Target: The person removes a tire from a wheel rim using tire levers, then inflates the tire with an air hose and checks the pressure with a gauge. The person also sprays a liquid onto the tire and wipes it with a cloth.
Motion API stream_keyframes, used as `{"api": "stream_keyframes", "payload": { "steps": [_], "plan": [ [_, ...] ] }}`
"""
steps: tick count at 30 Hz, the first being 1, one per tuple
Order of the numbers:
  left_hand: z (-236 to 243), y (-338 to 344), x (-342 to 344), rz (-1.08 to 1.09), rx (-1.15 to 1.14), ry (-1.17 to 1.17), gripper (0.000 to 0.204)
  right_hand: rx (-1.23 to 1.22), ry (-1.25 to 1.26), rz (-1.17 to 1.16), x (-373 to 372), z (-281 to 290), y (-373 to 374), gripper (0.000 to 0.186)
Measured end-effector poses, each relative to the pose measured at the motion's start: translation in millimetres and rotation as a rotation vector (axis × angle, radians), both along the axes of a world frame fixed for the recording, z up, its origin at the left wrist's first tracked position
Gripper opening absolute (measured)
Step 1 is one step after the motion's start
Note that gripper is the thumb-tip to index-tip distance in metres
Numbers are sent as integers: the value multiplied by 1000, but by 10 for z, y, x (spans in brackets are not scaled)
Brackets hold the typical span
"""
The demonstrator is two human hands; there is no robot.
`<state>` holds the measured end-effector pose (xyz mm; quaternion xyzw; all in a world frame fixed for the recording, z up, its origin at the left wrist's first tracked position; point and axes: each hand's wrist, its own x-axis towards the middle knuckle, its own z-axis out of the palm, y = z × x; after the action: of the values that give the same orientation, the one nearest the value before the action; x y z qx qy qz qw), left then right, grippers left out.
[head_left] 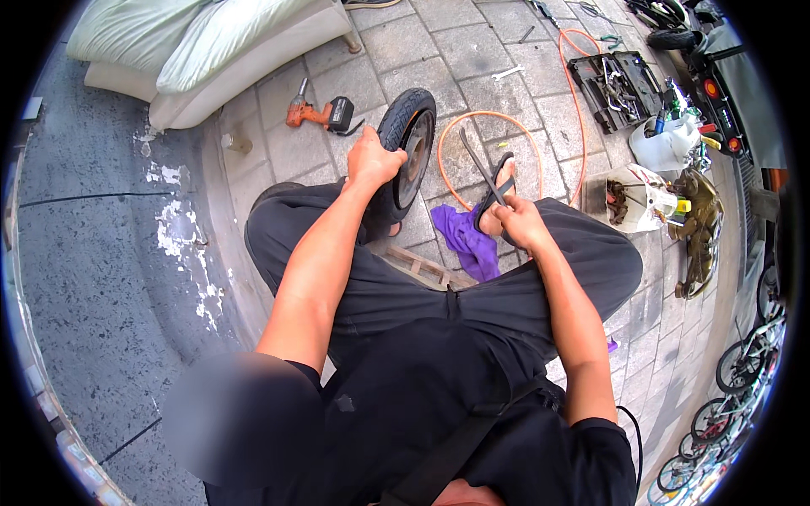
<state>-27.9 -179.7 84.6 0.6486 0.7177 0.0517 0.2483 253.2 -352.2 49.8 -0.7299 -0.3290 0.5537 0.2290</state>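
Note:
Upright between my knees stands a small wheel with a black tyre (395, 126), seen nearly edge-on. My left hand (376, 160) is closed around the tyre's near side, with the thumb over the edge toward the rim. In my right hand (521, 224) is a long dark metal tyre lever (477, 160), pointing up and away to the left, apart from the wheel. Below its tip is my sandalled foot (504, 173). A purple cloth (469, 239) lies crumpled on the paving beside that foot.
An orange hose (472, 115) loops over the paving past the lever. An orange cordless impact wrench (316, 113) lies left of the wheel, a spanner (507, 73) farther off. On the right are an open toolbox (616, 91) and white tubs (662, 145); a pale sofa (228, 51) stands far left.

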Motion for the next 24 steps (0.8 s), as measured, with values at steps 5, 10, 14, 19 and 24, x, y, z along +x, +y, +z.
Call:
{"api": "stream_keyframes", "payload": {
  "steps": [5, 10, 14, 19, 24],
  "plan": [
    [-72, -48, -39, -77, 16, -63, 63, -81, -473, 316, -130, -613, 479, 45],
    [-215, -5, -149, -83, 57, -96, 60, -152, -553, 550, -452, -1196, 421, 42],
    [-242, 54, -216, -75, 34, -114, 58, 207, -544, 494, -623, -1077, 760, 59],
    [-244, 118, -233, -113, 44, -98, 57, 639, -552, 487, -752, -388, 1599, 57],
    [-229, 127, -231, -109, 31, -133, 57, 653, -665, 711, -692, -436, 2013, 56]
  ]
}}
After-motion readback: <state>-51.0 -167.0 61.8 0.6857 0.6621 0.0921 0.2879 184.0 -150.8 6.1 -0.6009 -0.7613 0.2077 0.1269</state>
